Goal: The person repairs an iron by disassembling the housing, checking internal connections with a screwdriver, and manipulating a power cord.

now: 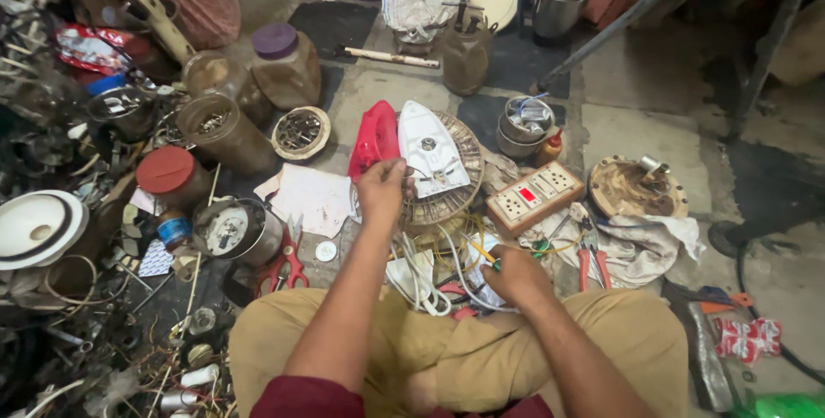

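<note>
At the far left, a white round lid [36, 227] lies among tangled wires and scrap on the floor [636, 126]. Next to the right stand a jar with a red cap [172, 175], an open brown jar [219, 130] and a jar with a purple lid [284, 64], with a round metal motor part [234, 229] in front of them and red-handled scissors [285, 265] just below it. A sheet of white paper [311, 196] lies beside the scissors. The left hand [382, 186] is closed around the rear edge of the white clothes iron [432, 150], which rests tilted on a round wound coil [447, 186], with its red cover [375, 136] standing just to its left. White cable [418, 276] loops down from the iron toward the lap. The right hand [514, 274] is closed on a thin tool with a green and yellow handle [490, 259], held low near the knee. Further right sit a wooden switchboard with sockets [534, 196], red-handled pliers [591, 259] on a white cloth [644, 246], and a round wooden disc [638, 188].
</note>
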